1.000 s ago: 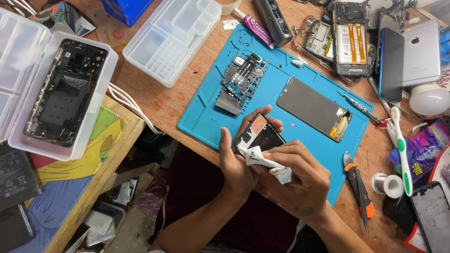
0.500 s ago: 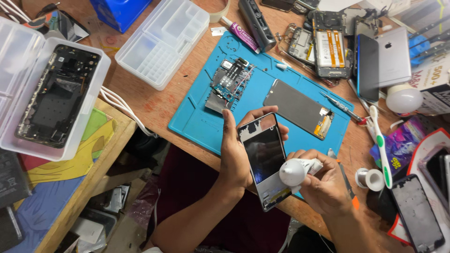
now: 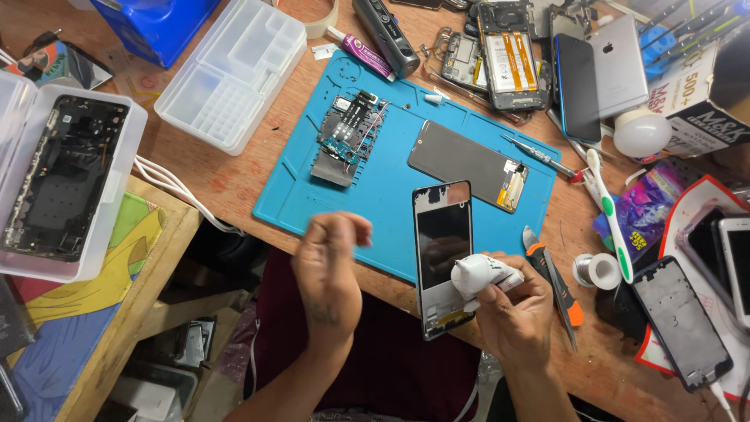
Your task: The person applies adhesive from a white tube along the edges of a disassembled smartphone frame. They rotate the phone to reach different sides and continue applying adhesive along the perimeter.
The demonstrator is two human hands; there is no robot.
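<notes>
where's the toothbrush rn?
Head view, right side: the toothbrush lies on the bare table just past the blue mat's right edge, between the solder spool and the white bulb.
</notes>
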